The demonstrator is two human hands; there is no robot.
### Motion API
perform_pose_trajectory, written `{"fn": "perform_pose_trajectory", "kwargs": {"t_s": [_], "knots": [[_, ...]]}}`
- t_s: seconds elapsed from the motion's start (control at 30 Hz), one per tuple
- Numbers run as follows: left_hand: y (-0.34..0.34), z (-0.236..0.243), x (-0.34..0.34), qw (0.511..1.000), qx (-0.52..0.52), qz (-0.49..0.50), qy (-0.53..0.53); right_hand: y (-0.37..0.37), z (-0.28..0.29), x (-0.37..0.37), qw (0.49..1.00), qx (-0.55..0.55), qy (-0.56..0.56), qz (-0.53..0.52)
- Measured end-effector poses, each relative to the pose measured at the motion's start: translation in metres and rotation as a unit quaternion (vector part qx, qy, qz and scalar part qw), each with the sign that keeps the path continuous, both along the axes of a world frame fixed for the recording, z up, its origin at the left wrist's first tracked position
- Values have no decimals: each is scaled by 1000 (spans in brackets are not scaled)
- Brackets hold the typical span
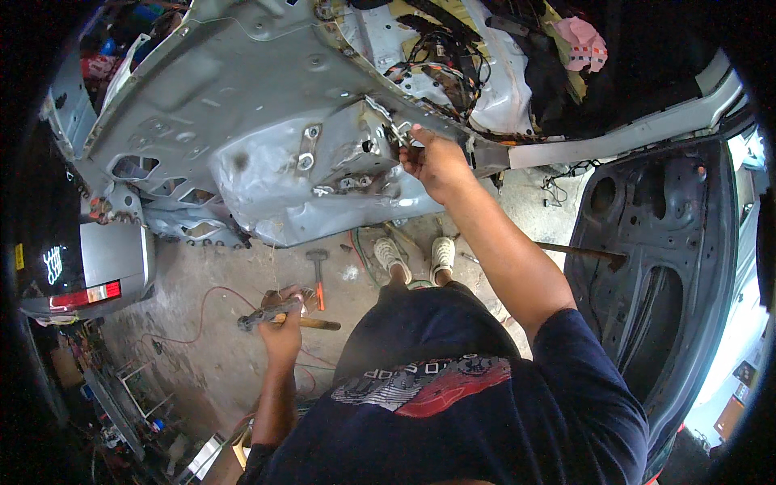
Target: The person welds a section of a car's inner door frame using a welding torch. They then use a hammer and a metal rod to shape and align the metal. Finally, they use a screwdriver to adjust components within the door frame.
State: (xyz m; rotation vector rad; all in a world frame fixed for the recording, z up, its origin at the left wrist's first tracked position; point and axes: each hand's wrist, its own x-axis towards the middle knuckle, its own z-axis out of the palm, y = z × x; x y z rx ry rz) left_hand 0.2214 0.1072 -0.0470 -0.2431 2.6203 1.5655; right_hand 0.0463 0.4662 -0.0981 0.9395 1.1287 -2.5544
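A grey bare-metal car body panel (267,194) spans the space in front of me, with cut-outs, dents and a torn, ragged metal edge (380,109). My right hand (440,168) reaches up to that edge, its fingers curled at a small bright metal part; what lies between them is partly hidden. Lower on the left, my left hand (280,333) is closed around a hammer with a dark metal head and a wooden handle (322,324), held over the floor. A second hammer (318,276) with an orange-red handle lies on the concrete beyond it.
Wiring (440,77) hangs in the opened car interior. A stripped door (659,250) stands at the right. A silver bumper (117,259) with a red lamp is at the left. Thin red hoses (202,311) cross the concrete floor (194,364); assorted gear crowds the lower left.
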Motion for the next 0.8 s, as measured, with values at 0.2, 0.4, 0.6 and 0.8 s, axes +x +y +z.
{"fn": "perform_pose_trajectory", "kwargs": {"t_s": [0.2,0.4,0.6,0.8], "knots": [[69,48,-20,999,-7,25,32,9,42,43,994,-72,79,23],[133,69,-53,989,148,1,29,-21,103,109,956,185,215,82],[171,66,-53,937,349,3,8,-32,106,140,935,183,291,90],[176,67,-47,942,335,-19,-8,-10,107,140,933,208,270,117]]}}
